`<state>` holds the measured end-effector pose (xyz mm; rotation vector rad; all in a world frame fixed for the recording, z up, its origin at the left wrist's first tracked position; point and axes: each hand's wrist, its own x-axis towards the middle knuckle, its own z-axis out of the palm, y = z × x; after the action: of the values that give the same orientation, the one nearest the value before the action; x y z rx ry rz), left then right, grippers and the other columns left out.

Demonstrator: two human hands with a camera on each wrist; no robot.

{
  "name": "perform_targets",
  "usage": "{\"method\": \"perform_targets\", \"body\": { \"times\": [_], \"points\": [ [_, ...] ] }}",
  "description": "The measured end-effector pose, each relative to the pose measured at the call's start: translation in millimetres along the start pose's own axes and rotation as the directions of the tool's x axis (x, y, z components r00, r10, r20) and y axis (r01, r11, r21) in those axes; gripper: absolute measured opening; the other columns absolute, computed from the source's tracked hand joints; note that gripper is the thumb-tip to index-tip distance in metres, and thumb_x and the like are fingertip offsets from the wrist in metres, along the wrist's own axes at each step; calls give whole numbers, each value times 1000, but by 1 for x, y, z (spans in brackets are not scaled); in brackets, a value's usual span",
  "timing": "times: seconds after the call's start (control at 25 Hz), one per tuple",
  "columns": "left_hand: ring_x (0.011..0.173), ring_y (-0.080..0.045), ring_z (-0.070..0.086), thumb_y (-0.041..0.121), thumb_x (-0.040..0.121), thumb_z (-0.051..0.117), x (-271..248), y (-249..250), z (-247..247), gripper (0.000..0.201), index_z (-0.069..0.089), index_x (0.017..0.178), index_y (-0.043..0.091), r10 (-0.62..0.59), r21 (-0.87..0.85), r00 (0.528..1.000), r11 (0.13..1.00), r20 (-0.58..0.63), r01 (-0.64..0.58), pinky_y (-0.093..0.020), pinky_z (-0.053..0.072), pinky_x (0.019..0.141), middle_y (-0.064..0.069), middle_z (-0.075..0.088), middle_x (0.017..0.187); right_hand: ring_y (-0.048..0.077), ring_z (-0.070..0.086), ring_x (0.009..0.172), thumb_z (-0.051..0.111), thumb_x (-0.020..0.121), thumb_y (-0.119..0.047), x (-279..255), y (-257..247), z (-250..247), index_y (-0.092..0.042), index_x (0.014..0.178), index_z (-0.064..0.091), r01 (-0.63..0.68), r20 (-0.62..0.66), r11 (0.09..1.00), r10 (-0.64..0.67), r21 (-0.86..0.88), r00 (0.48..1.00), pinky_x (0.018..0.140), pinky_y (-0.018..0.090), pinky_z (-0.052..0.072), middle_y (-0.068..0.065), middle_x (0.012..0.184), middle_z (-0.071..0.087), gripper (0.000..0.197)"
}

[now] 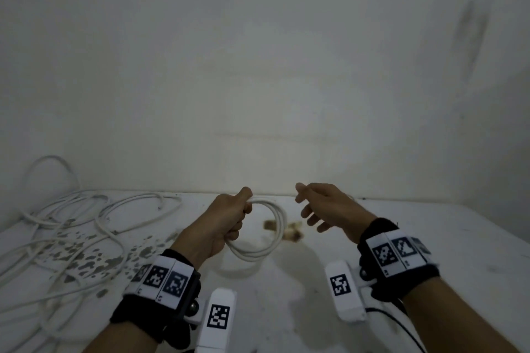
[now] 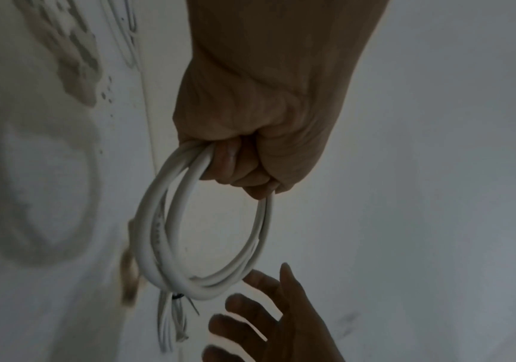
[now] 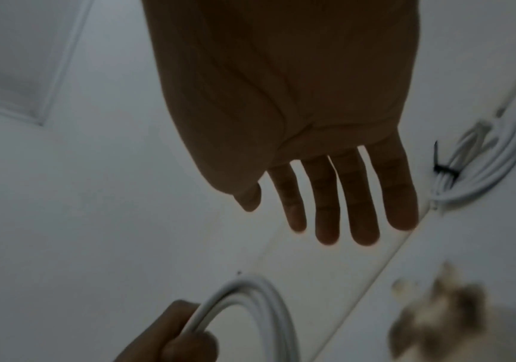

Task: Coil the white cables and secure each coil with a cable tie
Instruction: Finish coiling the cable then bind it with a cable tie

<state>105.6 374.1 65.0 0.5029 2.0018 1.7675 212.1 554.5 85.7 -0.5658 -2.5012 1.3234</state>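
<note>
Coiled white cable (image 1: pixel 268 233) gripped in my left hand (image 1: pixel 226 222) above the worktop (image 1: pixel 430 238), my right hand (image 1: pixel 329 206) beside it, fingers (image 3: pixel 328 220) spread, holding nothing, loose cables (image 1: pixel 71 226) lying left.

The person's left hand (image 1: pixel 226 223) is raised in a closed fist (thumb pressed on top), wrist strapped with a black marker-tagged band. Just beside it, the right hand (image 1: pixel 324 206) hovers palm down, its fingers (image 3: pixel 328 208) straight and spread.

Dim, grey light throughout. Both wrist views are murky, palms nearly silhouetted. The coil (image 1: pixel 266 233) throws a soft shadow; edges bend, brown stains blur.
</note>
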Motion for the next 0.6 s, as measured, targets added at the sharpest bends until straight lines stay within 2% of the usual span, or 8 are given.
{"method": "perform_targets", "body": {
  "times": [0.12, 0.28, 0.44, 0.52, 0.6],
  "points": [
    [38, -10, 16, 32, 98, 46, 3, -5, 28, 37, 43, 66, 14, -15, 21, 999, 1000, 40, 15, -18, 15, 38, 5, 22, 50, 18, 65, 67, 42, 101, -55, -16, 23, -46, -14, 98, 68, -61, 104, 967, 89, -249, 991, 60, 28, 52, 4, 83, 69, 48],
    [39, -10, 20, 35, 100, 47, 7, -3, 71, 38, 48, 69, 13, -14, 62, 994, 998, 104, 8, -19, 18, 38, 4, 26, 52, 17, 63, 61, 44, 102, -48, -43, 52, -89, -13, 100, 69, -107, 161, 821, 235, -561, 959, 59, 28, 53, 2, 79, 68, 43],
    [41, -11, 23, 33, 100, 45, 6, -1, 116, 36, 48, 71, 12, -30, 83, 985, 996, 168, 16, -18, 18, 38, 3, 26, 52, 15, 63, 60, 49, 100, -43, -67, 81, -114, -13, 101, 70, -154, 149, 712, 344, -685, 927, 62, 27, 54, 0, 79, 68, 36],
    [41, -11, 21, 33, 100, 44, 5, -2, 133, 35, 48, 73, 11, -26, 76, 981, 997, 193, 12, -19, 18, 39, 3, 26, 53, 15, 62, 59, 51, 100, -41, -73, 90, -117, -12, 100, 71, -160, 152, 687, 371, -709, 916, 57, 23, 50, 0, 78, 67, 35],
    [39, -10, 21, 33, 101, 43, 5, -3, 147, 35, 48, 74, 11, -32, 59, 978, 998, 208, 20, -20, 18, 38, 4, 26, 53, 15, 60, 58, 52, 99, -42, -75, 95, -115, -10, 91, 71, -152, 144, 650, 379, -745, 914, 51, 20, 46, 0, 74, 66, 38]
  ]
}}
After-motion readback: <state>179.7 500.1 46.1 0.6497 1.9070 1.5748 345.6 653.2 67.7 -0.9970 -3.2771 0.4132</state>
